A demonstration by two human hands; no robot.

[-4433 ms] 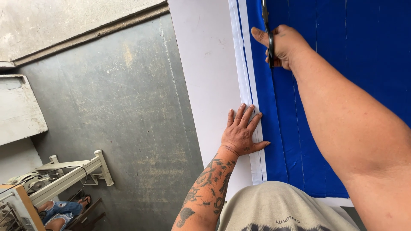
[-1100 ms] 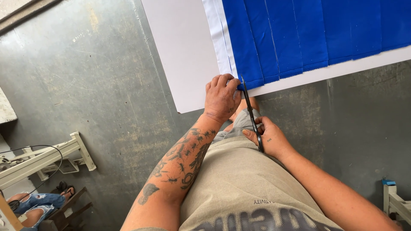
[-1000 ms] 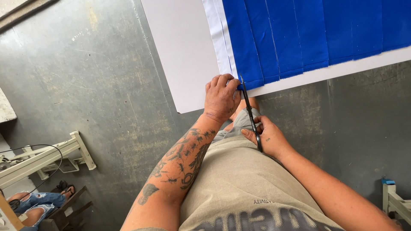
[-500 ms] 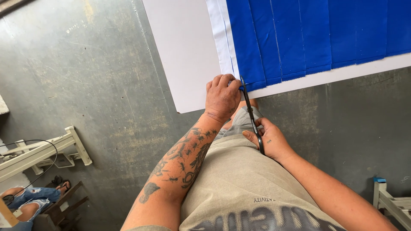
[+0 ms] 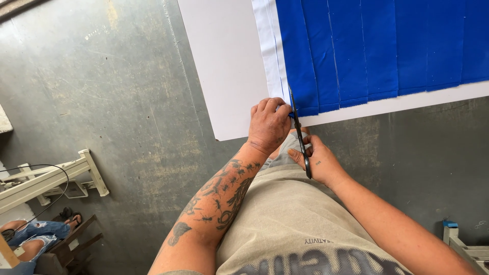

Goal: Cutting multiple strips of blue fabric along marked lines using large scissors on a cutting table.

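Blue cloth (image 5: 377, 51) lies in long overlapping strips on a white table (image 5: 224, 66), reaching from the far edge down to just short of the near edge, with a band of white cloth (image 5: 267, 51) along its left side. A bare white margin of table shows below the strip ends.

The left hand (image 5: 269, 125) sits at the table's near edge, fingers curled tight and close together, pinching the bottom corner of the leftmost blue strip; what lies under the knuckles is hidden, so how much cloth is gripped cannot be told. The forearm is tattooed.

The right hand (image 5: 318, 160) is just below the near edge, touching the person's body, fingers folded around the handle of black scissors (image 5: 300, 137). The handle loops are covered by the fingers. The blades run up from this hand past the left hand's knuckles to the seam between white and blue cloth; they look nearly closed, though they are too thin here to be sure.

A beige shirt (image 5: 290, 229) fills the bottom middle. The floor is grey concrete (image 5: 102, 91). At the lower left a white metal frame (image 5: 56, 175) with a black cable is cut off by the edge, and beside it another person's legs in torn jeans (image 5: 30, 239) are only partly in view.
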